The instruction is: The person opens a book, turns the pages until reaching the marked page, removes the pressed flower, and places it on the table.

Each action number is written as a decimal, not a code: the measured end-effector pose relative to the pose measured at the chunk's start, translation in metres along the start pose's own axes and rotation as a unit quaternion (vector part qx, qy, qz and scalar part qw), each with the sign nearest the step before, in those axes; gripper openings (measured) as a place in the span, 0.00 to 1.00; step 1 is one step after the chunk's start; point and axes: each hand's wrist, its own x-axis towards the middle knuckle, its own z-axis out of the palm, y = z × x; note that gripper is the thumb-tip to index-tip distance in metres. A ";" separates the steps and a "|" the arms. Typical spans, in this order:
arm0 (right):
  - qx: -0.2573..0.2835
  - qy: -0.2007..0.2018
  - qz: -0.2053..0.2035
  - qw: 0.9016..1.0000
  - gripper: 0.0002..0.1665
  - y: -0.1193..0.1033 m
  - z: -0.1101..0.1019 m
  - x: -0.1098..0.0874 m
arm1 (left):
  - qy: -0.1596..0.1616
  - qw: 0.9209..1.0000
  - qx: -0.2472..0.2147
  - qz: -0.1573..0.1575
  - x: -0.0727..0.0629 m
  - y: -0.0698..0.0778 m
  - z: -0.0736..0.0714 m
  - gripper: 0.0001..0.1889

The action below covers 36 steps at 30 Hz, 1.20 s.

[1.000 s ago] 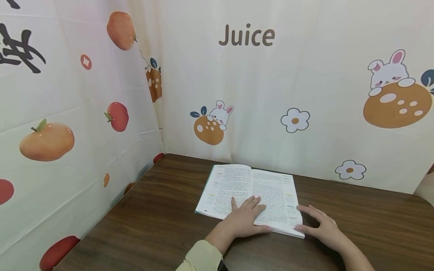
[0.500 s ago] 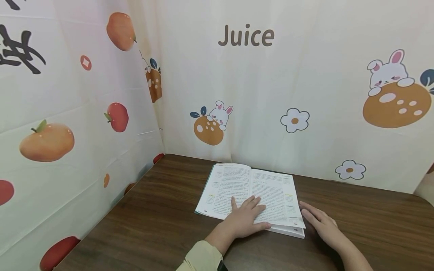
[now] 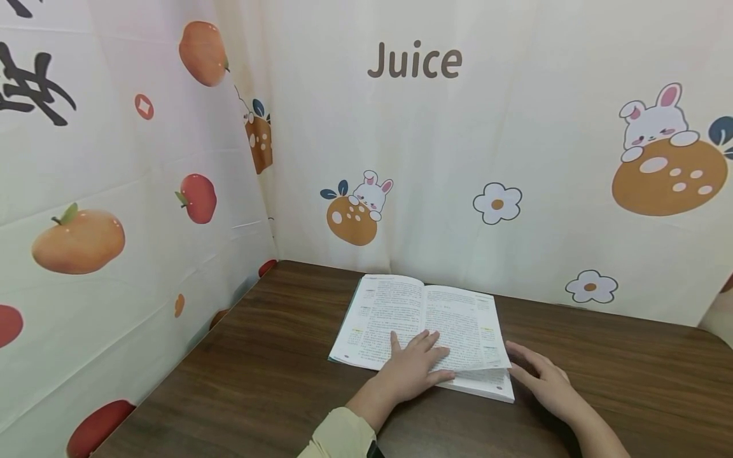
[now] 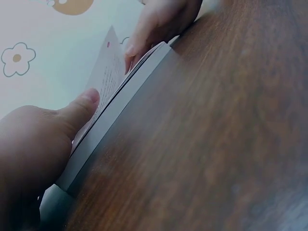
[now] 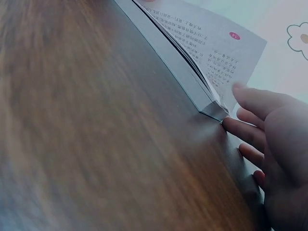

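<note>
An open book [image 3: 386, 312] with printed text lies on the brown wooden table. My left hand [image 3: 408, 374] rests on it with fingers spread, across the lower middle of the pages. At the book's right edge is my right hand [image 3: 544, 383], its fingers extended and slightly bent. The near right corner of the right-hand page [image 5: 236, 53] stands lifted off the pages below, leaving a gap. In the right wrist view, my right thumb is beside this raised page and a finger is at the corner of the book; whether the thumb touches the page I cannot tell.
Behind the table [image 3: 246, 369] hangs a pale curtain [image 3: 435, 140] printed with rabbits, flowers and "Juice". Another printed curtain [image 3: 126, 152] runs along the left side of the table.
The right-hand page lay flat one second ago; its near right corner has since risen. My right fingers have drawn back off the book's edge. The left hand stays in place.
</note>
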 end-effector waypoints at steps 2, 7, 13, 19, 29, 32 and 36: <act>-0.007 -0.002 0.004 1.000 0.39 0.000 0.001 0.001 | 0.011 1.000 0.005 0.006 0.000 0.000 0.000 0.29; -0.024 0.000 0.000 1.000 0.43 0.002 0.003 0.001 | 0.040 0.999 0.021 0.022 -0.001 -0.002 0.001 0.25; -0.026 0.008 -0.009 1.000 0.43 0.003 0.003 0.001 | 0.052 0.998 0.032 0.032 -0.001 -0.001 0.000 0.24; -0.024 0.007 -0.008 1.000 0.43 0.003 0.003 0.001 | 0.091 0.993 0.050 0.056 -0.003 -0.001 -0.002 0.20; -0.024 0.006 -0.007 1.000 0.42 0.004 0.003 0.001 | 0.139 0.986 0.063 0.068 -0.003 0.000 -0.007 0.20; -0.026 0.003 -0.004 1.000 0.42 0.004 0.003 0.001 | 0.166 0.982 0.059 0.073 -0.003 -0.001 -0.006 0.22; -0.026 0.001 -0.002 1.000 0.43 0.003 0.002 0.001 | 0.209 0.975 0.025 0.074 -0.001 -0.002 -0.005 0.29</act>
